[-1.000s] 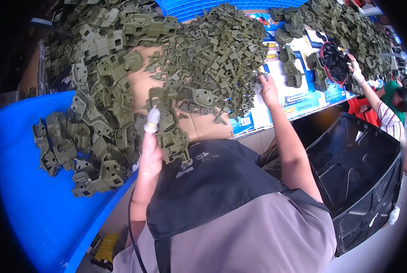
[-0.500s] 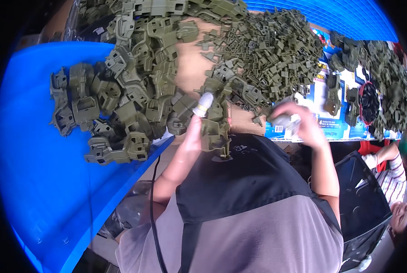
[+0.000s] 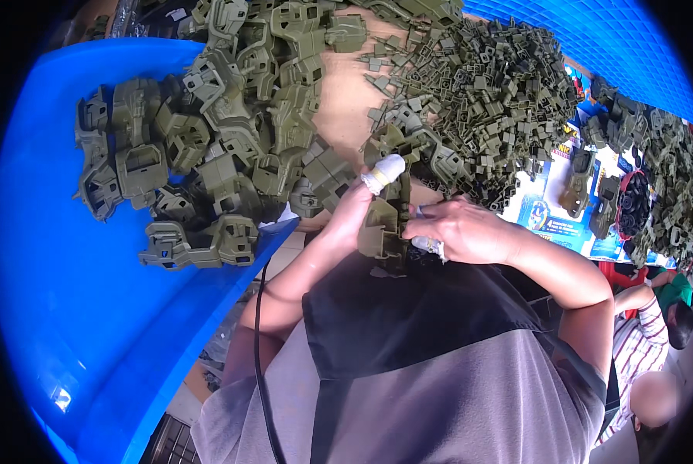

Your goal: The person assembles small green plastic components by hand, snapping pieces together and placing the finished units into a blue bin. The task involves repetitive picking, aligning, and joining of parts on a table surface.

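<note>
My left hand (image 3: 355, 207) grips an olive-green moulded plastic part (image 3: 383, 230) close to my apron; it looks like a toy vehicle body. White wrapping covers the left thumb, which lies along the part's upper end. My right hand (image 3: 470, 232) is at the part's right side, fingers pinched together. What those fingertips hold, if anything, is hidden. White wrapping also shows on a right finger. Just beyond the hands lie more green body parts (image 3: 448, 162), and a heap of small green plastic pieces (image 3: 485, 100) rises behind them.
Large green body parts (image 3: 234, 166) pile up at left, partly on a blue plastic surface (image 3: 60, 309). Right of the heap are printed cardboard (image 3: 544, 205), a red-rimmed container of black pieces (image 3: 634, 203) and more green parts (image 3: 663, 166). A person in a striped shirt (image 3: 640, 340) is at far right.
My right hand has come left from beside the small-piece heap to the part in my left hand. The left hand keeps its hold. The view has shifted slightly.
</note>
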A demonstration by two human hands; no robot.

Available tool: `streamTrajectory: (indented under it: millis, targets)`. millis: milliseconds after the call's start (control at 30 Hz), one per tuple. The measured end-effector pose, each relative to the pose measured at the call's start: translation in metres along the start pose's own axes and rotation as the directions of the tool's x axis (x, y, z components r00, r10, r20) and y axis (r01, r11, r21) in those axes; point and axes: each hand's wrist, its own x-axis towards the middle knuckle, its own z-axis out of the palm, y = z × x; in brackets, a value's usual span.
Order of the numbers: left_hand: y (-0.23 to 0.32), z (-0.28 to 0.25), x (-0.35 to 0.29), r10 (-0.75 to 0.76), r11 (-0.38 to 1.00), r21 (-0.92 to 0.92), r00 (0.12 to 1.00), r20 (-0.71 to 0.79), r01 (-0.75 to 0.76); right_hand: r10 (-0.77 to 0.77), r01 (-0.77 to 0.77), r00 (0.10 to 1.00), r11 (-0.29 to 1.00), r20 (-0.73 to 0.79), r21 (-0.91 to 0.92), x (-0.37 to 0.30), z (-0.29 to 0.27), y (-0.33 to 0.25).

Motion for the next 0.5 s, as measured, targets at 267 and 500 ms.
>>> streamTrajectory:
  millis: [267,500]
  targets:
    - [-0.025,-0.036,0.024,0.185,0.938,0.293,0.982,0.028,-0.186,-0.005,0.017,0.997,0.986,-0.073,0.167,-0.003,0.037,0.028]
    - [0.015,-0.025,0.014,0.333,0.942,-0.090,0.937,0.110,-0.324,0.238,-0.227,0.833,0.970,-0.500,0.083,-0.009,0.030,0.057]
